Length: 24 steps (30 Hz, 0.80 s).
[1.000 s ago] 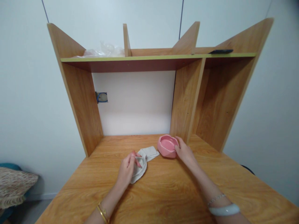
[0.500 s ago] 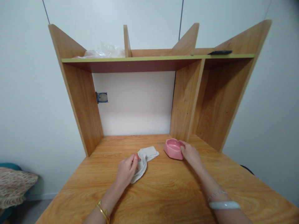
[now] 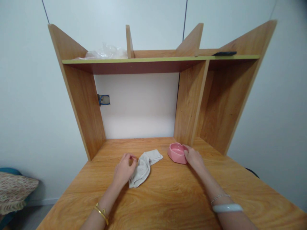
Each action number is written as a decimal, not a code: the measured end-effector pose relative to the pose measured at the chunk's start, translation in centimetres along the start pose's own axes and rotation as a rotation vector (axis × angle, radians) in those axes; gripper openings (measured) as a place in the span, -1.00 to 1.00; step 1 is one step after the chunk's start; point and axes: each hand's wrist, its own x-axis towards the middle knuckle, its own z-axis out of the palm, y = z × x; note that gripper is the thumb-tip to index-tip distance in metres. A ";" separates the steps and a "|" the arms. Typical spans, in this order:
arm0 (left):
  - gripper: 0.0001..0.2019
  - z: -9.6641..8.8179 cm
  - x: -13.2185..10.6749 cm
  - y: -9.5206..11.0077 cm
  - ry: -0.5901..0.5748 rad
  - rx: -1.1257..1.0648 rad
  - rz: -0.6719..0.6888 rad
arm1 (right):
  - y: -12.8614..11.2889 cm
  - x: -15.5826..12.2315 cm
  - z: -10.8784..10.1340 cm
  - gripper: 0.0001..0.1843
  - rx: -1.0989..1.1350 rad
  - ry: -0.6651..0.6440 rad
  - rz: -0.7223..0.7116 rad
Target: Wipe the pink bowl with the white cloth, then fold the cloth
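Note:
On the wooden desktop lies a crumpled pale grey cloth (image 3: pixel 143 166). My left hand (image 3: pixel 125 167) is just left of it, fingers curved and apart, with nothing between them. To the right of the cloth is a pink faceted ashtray (image 3: pixel 177 154) with notches in its rim. My right hand (image 3: pixel 193 157) grips the ashtray's right side, thumb over the rim. The ashtray's base is at the desktop, near the foot of the upright divider.
A wooden hutch (image 3: pixel 82 105) rises at the back of the desk (image 3: pixel 168 201). Its top shelf holds a clear plastic bag (image 3: pixel 105 52) and a flat black object (image 3: pixel 224 53). An uncovered wall socket box (image 3: pixel 104 99) shows inside. A patterned cushion (image 3: pixel 16 190) is at far left.
My left hand has let go of the cloth and moved left, its fingers opening. The cloth now lies loose. My right hand still holds the ashtray in nearly the same place.

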 end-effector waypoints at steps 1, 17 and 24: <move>-0.86 0.0 0.2 -0.4 -0.008 -0.037 -0.012 | -0.1 -0.1 -0.1 -0.52 -0.007 -0.005 0.005; -0.74 -2.8 0.2 -0.8 -0.720 -0.320 -0.146 | -5.3 -3.2 -1.2 -0.62 -0.034 0.147 -0.207; -0.72 -2.7 0.4 -0.8 -0.797 -0.209 -0.163 | -6.6 -4.3 1.7 -0.66 0.113 -0.010 -0.409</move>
